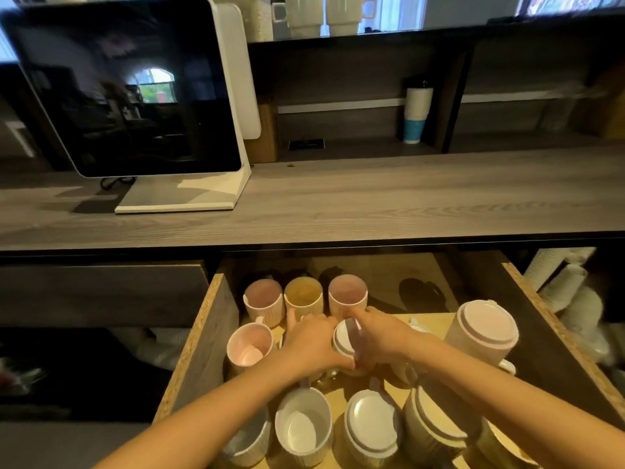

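1. At the near end of the drawer (206, 336), a grey ribbed mug (248, 440) and a white mug (302, 424) are standing mouth-up side by side. An upturned pale mug (372, 426) is sitting just to their right.
2. Now the middle of the drawer, where the work is happening: the left hand (311, 346) is wrapping round the upturned white mug (345, 338), thumb on its near side, fingers curling over its far-left side.
3. The right hand (380, 336) is lying against that same mug from the right, forefinger stretching toward the drawer's far end. Its other fingers are blurring, so whether they are gripping cannot be told.
4. Either side of the hands, a pale pink mug (250, 343) is standing mouth-up by the drawer's left wall, and a large upturned pink mug (483, 330) is sitting toward its right wall.
5. At the drawer's far end, a row of ribbed mugs (303, 296) is lining up: pink, yellow, pink, all mouth-up.
6. Above the drawer, the wooden counter (372, 198) is carrying a dark screen (125, 86), off to the drawer's left.
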